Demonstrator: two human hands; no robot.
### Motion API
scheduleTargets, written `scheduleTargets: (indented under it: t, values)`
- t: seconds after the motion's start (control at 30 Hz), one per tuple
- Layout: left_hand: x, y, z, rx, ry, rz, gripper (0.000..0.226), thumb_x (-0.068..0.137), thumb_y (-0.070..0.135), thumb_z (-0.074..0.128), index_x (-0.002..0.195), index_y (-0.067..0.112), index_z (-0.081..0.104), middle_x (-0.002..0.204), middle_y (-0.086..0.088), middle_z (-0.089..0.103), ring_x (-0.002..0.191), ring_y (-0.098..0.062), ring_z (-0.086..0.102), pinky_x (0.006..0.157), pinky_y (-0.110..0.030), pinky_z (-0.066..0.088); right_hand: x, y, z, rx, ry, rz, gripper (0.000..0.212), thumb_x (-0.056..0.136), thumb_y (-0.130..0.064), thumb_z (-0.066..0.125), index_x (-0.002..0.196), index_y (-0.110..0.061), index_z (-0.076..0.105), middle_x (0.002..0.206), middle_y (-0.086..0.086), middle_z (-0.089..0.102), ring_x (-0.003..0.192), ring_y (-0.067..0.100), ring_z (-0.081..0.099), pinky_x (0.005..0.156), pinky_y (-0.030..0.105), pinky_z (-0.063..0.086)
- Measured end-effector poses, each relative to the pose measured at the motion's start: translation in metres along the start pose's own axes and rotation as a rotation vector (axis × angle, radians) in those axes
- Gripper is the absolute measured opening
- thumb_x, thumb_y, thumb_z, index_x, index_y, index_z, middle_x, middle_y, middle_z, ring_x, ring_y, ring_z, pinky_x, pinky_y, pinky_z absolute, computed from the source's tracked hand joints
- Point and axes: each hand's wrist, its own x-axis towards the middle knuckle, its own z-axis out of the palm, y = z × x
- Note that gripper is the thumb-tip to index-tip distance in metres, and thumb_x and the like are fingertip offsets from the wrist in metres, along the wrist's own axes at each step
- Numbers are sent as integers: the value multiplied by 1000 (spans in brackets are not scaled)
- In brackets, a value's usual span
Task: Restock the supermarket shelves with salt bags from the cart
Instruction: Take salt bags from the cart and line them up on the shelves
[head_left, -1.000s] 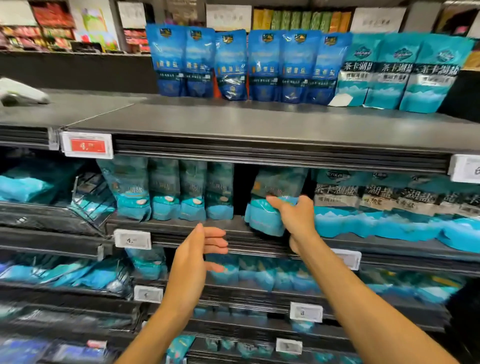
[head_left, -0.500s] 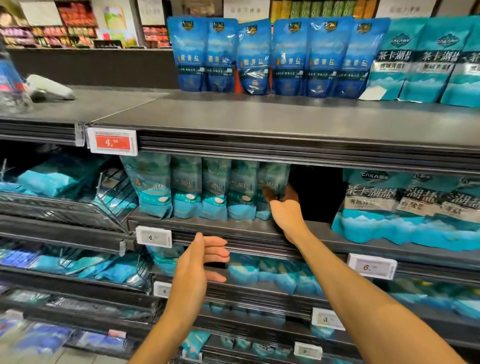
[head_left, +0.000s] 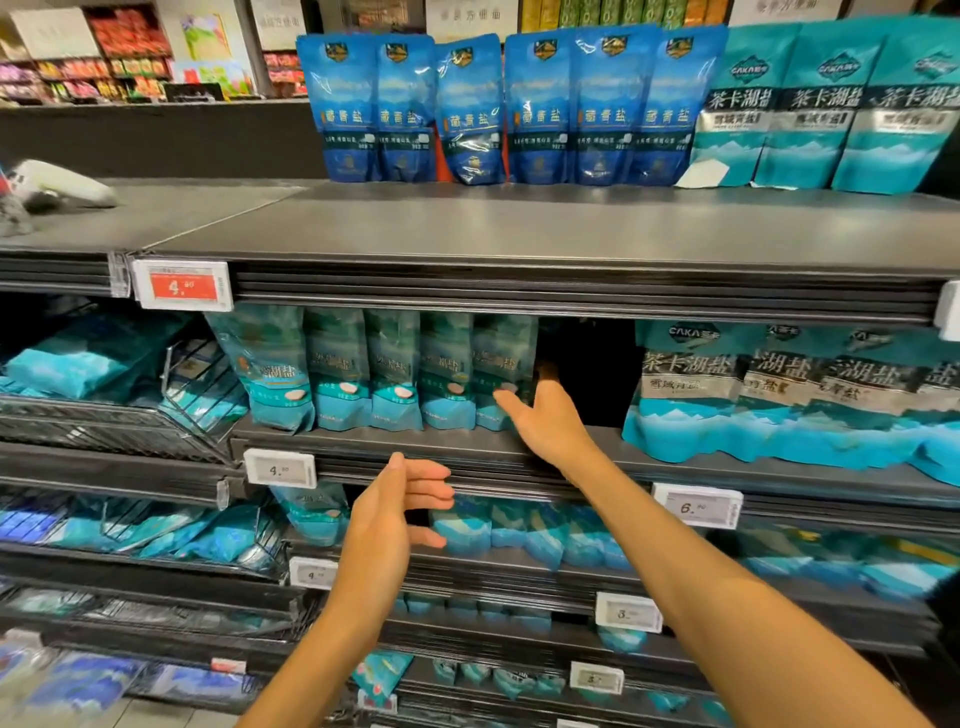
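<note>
The right hand (head_left: 545, 421) is open, fingers against the last upright salt bag (head_left: 501, 371), its nearer neighbour. The left hand (head_left: 400, 514), open and empty, hangs below the shelf (head_left: 613, 441).

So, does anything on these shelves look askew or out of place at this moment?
Two things. On the top shelf, the third dark blue salt pouch leans and looks crumpled among straight neighbours. A loose white paper card lies against the leftmost tall teal salt bag.

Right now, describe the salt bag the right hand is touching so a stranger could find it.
Find the second shelf down, under the red price tag. Five teal bags stand in a row there. It is the rightmost bag, beside the dark gap, with the right hand against it.
</note>
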Motion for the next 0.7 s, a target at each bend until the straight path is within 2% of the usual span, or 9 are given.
scheduleTargets:
  t: [0.07,0.1,0.17,0.2,0.27,0.37,0.47,0.63,0.7]
  values:
    - [-2,1,10,4,1,7,52,103,39,30,96,9,71,88,-14,72,87,-26,69,56,-30,59,-13,5,-11,-69,-6,-31,40,96,-41,58,73,-21,33,72,-3,37,62,10,36,54,28,28]
    - [-4,1,17,1,0,7,52,102,39,30,95,8,72,87,-14,72,86,-26,69,56,-30,59,-20,10,-17,-73,-3,-68,36,97,-42,57,78,-20,35,78,-3,39,67,9,38,58,27,32]
    - [-7,-1,34,-9,-3,3,53,103,39,31,93,7,72,85,-15,72,85,-26,69,56,-31,59,-41,21,-32,33,-2,-134,29,97,-42,55,105,-16,46,104,-1,52,94,9,52,82,28,45]
    - [-9,-2,44,-14,-13,4,54,103,39,31,92,6,72,85,-15,72,84,-25,69,56,-31,59,-55,28,-41,101,9,-155,36,98,-40,55,121,-15,46,118,-1,54,109,10,53,95,30,46]
    - [-15,-7,69,-28,-49,0,54,103,38,31,90,5,72,83,-16,72,80,-23,68,56,-31,59,-86,44,-64,198,42,-178,39,98,-36,56,131,-19,46,124,-4,56,117,7,55,101,31,46]
    - [-23,-16,117,-45,-150,-25,52,105,36,32,91,4,71,81,-15,71,75,-19,68,55,-32,60,-141,77,-101,282,109,-172,27,97,-39,56,123,-30,52,109,-12,63,105,5,62,91,24,50]
    - [-31,-26,175,-93,-300,-84,49,105,31,33,90,2,68,76,-13,70,69,-16,68,51,-32,57,-199,110,-139,299,268,-55,19,91,-36,68,108,-34,61,94,-8,68,89,13,67,77,20,52]
    - [-63,-50,272,-75,-704,-182,48,106,26,32,83,3,67,70,-10,69,63,-17,67,50,-32,54,-294,160,-180,260,625,240,29,72,-7,86,86,-26,69,79,-4,71,69,3,63,69,15,49]
    - [-89,-63,309,-62,-890,-221,47,106,23,32,82,3,66,67,-8,68,60,-16,66,48,-29,51,-333,169,-190,239,781,366,27,69,-5,87,80,-23,71,75,-7,71,68,0,63,68,11,48]
